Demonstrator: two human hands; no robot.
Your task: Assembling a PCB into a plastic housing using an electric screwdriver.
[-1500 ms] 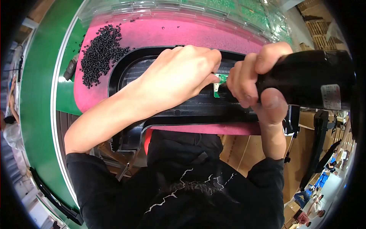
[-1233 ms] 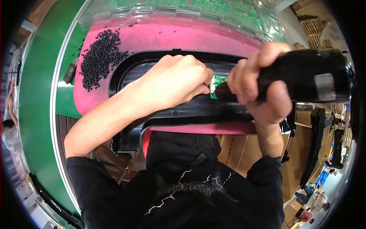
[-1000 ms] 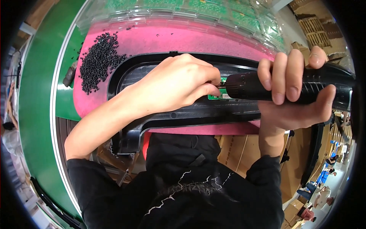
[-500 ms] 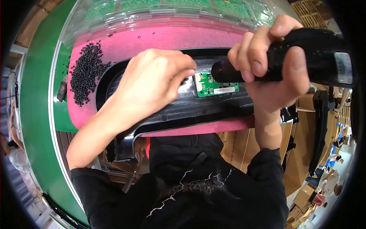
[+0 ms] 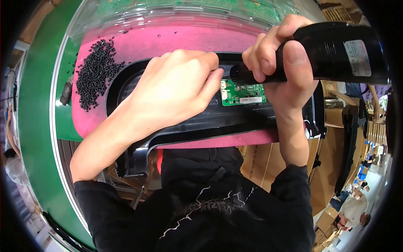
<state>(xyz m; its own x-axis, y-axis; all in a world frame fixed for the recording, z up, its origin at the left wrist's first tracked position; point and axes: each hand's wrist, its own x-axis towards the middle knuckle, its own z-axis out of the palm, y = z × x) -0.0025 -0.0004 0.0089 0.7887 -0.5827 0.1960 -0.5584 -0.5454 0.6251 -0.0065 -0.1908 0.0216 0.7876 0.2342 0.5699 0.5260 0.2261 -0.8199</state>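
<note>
A small green circuit board (image 5: pixel 245 100) lies inside a long black plastic housing (image 5: pixel 201 126). My right hand (image 5: pixel 294 67) is wrapped round a thick black electric screwdriver (image 5: pixel 331 52), its thumb along the near side. The tool's narrower nose points left and sits over the far part of the board, hiding its tip. My left hand (image 5: pixel 176 84) is closed beside the board's left edge, thumb and fingers pinched together. Whatever is between those fingertips is hidden. My left wrist crosses over the housing's left end.
A pink mat (image 5: pixel 142 42) lies under the housing on a green table (image 5: pixel 37 92). On its left is a heap of small black screws (image 5: pixel 95 73). Clear plastic trays (image 5: pixel 176 19) with green boards stand at the far side. Cardboard boxes (image 5: pixel 262 161) are below right.
My right hand and the screwdriver have shifted left and a little up, and the tool has tilted slightly. My left hand has edged right, its thumb now close by the board's corner.
</note>
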